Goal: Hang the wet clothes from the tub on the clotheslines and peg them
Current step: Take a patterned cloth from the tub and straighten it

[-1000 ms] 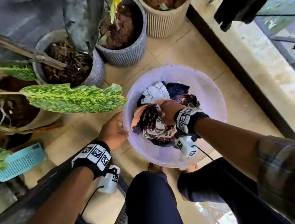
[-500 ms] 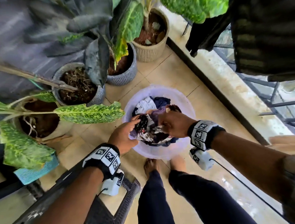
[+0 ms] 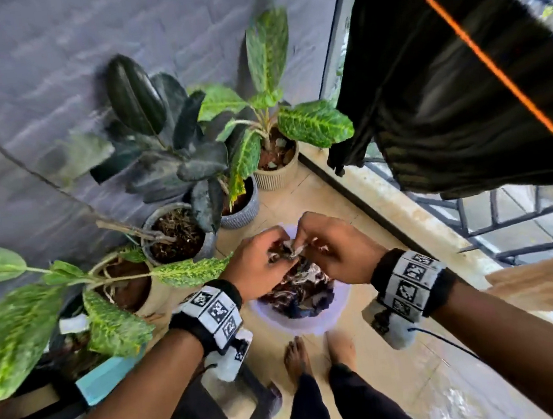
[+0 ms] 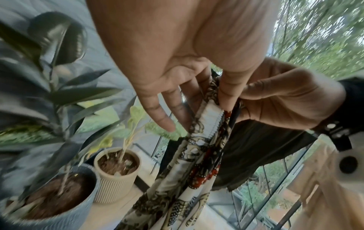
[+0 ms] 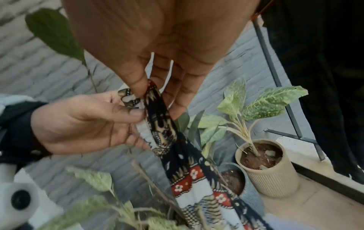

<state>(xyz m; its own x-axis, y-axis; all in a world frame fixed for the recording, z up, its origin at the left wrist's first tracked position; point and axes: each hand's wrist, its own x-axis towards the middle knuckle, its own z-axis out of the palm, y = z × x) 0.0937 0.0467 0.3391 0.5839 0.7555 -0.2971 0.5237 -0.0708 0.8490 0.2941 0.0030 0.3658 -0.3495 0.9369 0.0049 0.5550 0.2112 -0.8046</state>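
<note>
Both my hands are up off the tub (image 3: pixel 302 327) now: left hand (image 3: pixel 257 266) and right hand (image 3: pixel 338 254) pinch the patterned cloth (image 4: pixel 202 147) by its edge. It's lifted clear, so I judge hanging comes next, on the orange clothesline (image 3: pixel 492 60) at two o'clock.

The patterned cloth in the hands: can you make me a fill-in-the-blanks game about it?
1. Both hands pinch the black, white and red patterned cloth by its ____ edge.
2. The cloth hangs down toward the pale purple round plastic ____.
3. The black garment hangs over an ____ line.
4. The person's feet are ____.

Missing words: top; tub; orange; bare
</note>
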